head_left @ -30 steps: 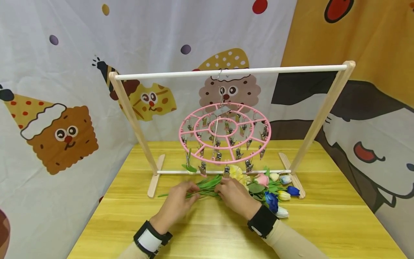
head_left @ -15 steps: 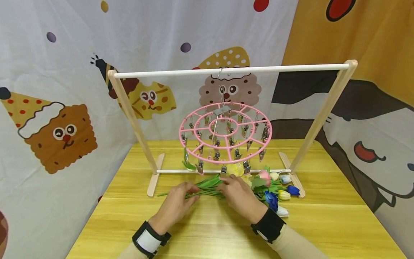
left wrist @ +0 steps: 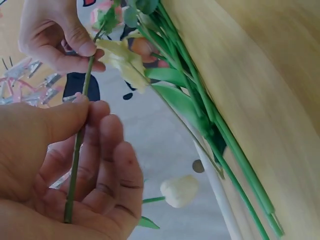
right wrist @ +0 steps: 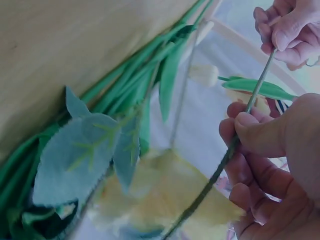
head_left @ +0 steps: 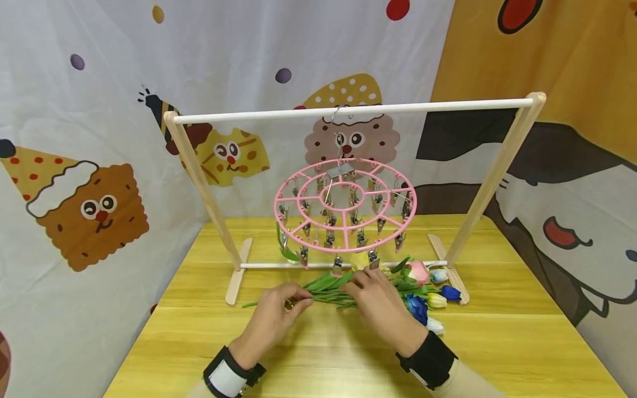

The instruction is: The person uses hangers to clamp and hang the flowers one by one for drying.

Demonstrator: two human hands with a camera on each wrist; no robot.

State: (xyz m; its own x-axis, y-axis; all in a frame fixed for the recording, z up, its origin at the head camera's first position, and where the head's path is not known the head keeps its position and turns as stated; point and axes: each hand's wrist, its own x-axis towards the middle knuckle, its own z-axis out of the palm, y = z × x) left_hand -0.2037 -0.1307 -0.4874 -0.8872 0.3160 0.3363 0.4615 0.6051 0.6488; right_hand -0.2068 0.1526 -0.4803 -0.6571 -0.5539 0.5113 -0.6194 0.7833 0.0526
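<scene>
Both hands pinch one thin green stem (left wrist: 75, 175), which belongs to a pink rose (head_left: 419, 272). My left hand (head_left: 280, 310) holds the lower part between thumb and fingertips, with the stem end lying across the palm. Farther up, my right hand (head_left: 382, 304) pinches the same stem; the bloom is beyond it to the right. Behind the hands lies a bunch of green stems (left wrist: 200, 107) with a yellow flower (right wrist: 160, 195). Blue, white and yellow artificial flowers lie right of my right hand, among them a blue rose (head_left: 417, 308).
A pink round clip hanger (head_left: 345, 226) with several metal clips hangs from a wooden rack (head_left: 358, 109), low over the flowers. One clip at its left holds a white tulip (left wrist: 179, 191). The rack's feet stand on the wooden table (head_left: 318, 354); a printed cloth hangs behind.
My right hand has moved slightly right, and the pink rose has shifted right with it, out of the bunch. The hanger has turned a little. My left hand stays nearly in place.
</scene>
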